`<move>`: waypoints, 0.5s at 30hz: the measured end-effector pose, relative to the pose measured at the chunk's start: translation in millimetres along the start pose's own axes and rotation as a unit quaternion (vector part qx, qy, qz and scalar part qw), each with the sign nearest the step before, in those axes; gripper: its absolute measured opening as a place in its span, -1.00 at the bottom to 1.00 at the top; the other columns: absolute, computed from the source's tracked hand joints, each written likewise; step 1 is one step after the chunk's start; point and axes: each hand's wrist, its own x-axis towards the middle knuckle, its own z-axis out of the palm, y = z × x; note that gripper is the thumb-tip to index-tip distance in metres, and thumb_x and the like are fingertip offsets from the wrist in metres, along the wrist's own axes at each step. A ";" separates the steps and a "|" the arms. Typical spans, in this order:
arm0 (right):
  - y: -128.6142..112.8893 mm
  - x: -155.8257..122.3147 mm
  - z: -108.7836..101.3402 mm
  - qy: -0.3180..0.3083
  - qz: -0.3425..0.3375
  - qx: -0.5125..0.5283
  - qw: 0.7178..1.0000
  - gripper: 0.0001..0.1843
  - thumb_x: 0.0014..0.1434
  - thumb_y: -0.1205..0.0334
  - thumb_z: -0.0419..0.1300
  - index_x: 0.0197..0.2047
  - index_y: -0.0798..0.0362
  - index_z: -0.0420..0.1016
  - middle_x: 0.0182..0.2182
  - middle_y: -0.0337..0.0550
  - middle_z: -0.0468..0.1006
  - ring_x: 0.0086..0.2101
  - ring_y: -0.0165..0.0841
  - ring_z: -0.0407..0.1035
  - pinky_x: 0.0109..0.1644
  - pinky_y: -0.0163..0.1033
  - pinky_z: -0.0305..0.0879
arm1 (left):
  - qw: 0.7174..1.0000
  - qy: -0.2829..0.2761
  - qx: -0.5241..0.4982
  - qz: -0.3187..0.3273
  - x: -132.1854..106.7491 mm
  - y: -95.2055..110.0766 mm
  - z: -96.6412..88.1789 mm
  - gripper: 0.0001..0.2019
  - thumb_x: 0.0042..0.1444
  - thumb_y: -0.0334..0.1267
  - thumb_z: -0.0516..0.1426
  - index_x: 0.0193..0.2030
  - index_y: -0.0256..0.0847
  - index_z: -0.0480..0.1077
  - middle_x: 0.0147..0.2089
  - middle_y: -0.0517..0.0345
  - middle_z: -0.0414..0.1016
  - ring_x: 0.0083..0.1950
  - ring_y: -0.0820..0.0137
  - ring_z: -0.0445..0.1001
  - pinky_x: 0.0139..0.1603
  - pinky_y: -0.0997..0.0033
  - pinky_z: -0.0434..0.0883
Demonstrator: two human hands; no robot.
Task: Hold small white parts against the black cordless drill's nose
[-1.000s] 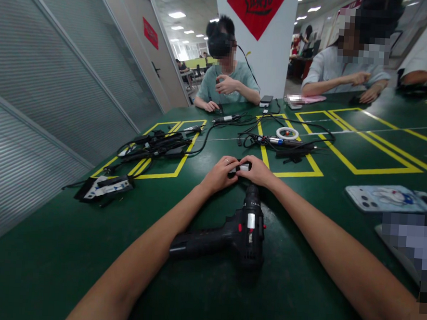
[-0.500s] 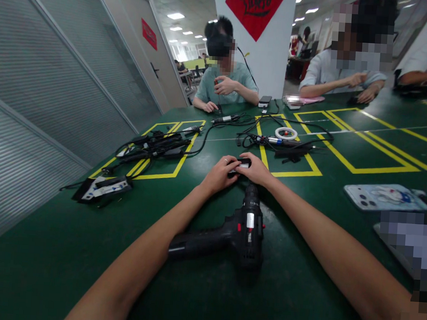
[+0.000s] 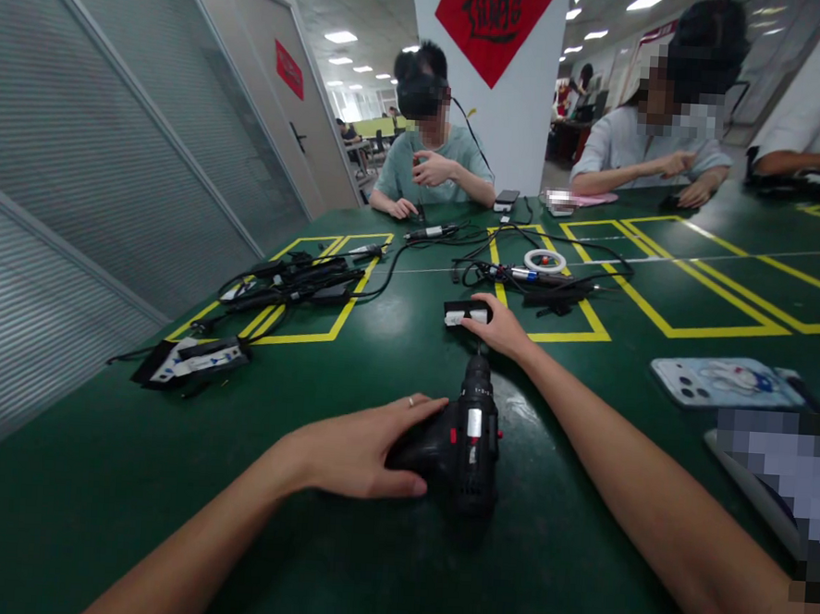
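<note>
A black cordless drill (image 3: 477,455) lies on its side on the green table, its chuck pointing away from me. My left hand (image 3: 366,448) is around its handle, thumb on the near side and index finger along the far side; the other fingers are hidden. Farther out, my right hand (image 3: 502,329) grips the right end of a small black block-like piece (image 3: 455,308) with a white label. That piece sits just beyond the drill's tip, and its exact kind is unclear.
Black cables and tools (image 3: 300,282) lie bundled at left, near a black-and-white flat piece (image 3: 191,360). A pen-shaped tool (image 3: 527,275) and a white ring (image 3: 544,261) are beyond my right hand. A phone (image 3: 725,380) lies at right. Co-workers (image 3: 436,160) sit opposite.
My left hand has let go of the small black piece and come back toward me onto the drill's handle. The right hand stays at the piece, which now shows more fully.
</note>
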 end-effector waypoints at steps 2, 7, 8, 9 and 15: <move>0.2 0.0 1.0 -0.005 0.002 -0.003 1.000 -0.43 0.00 0.06 0.30 0.07 0.08 0.37 -0.05 -0.03 0.46 -0.13 -0.27 0.38 0.01 -0.14 0.30 | 0.999 0.016 0.026 -0.026 -8.5 12.1 15.2 -0.03 -0.06 0.08 0.24 0.42 0.02 -0.17 0.30 -0.01 0.23 0.20 0.14 0.36 0.16 0.18 0.35; 0.9 0.2 0.4 -0.004 0.012 -0.008 1.000 -0.41 0.00 0.04 0.30 0.09 0.06 0.36 -0.03 -0.03 0.45 -0.11 -0.25 0.37 0.04 -0.10 0.29 | 0.979 0.054 0.130 -0.146 1.0 26.7 46.2 -0.19 -0.08 -0.08 0.20 0.34 -0.15 0.08 0.20 -0.15 0.33 0.12 0.02 0.38 0.11 0.06 0.35; 0.5 -0.1 0.1 -0.006 0.012 -0.008 1.000 -0.40 0.00 0.04 0.30 0.09 0.06 0.36 -0.03 -0.03 0.45 -0.09 -0.25 0.37 0.05 -0.10 0.28 | 0.970 0.054 0.152 -0.179 3.5 31.1 50.2 -0.21 -0.08 -0.12 0.19 0.33 -0.19 0.09 0.18 -0.19 0.34 0.09 0.00 0.40 0.07 0.04 0.37; -0.2 -0.4 -0.2 -0.008 0.011 -0.008 1.000 -0.40 0.00 0.04 0.29 0.10 0.07 0.36 -0.02 -0.03 0.45 -0.08 -0.24 0.37 0.06 -0.10 0.28 | 0.961 0.055 0.172 -0.209 5.4 35.9 53.3 -0.23 -0.08 -0.16 0.17 0.33 -0.22 0.09 0.15 -0.21 0.36 0.06 -0.01 0.41 0.02 0.03 0.38; -6.1 -1.9 -3.7 -0.014 0.021 0.007 1.000 -0.36 0.05 -0.03 0.25 0.16 0.06 0.34 0.08 0.00 0.40 0.03 -0.20 0.32 0.16 -0.08 0.19 | 0.950 0.045 0.174 -0.256 9.0 50.9 55.9 -0.33 -0.09 -0.28 0.11 0.24 -0.24 0.14 -0.08 -0.08 0.51 -0.10 0.07 0.48 -0.10 0.10 0.41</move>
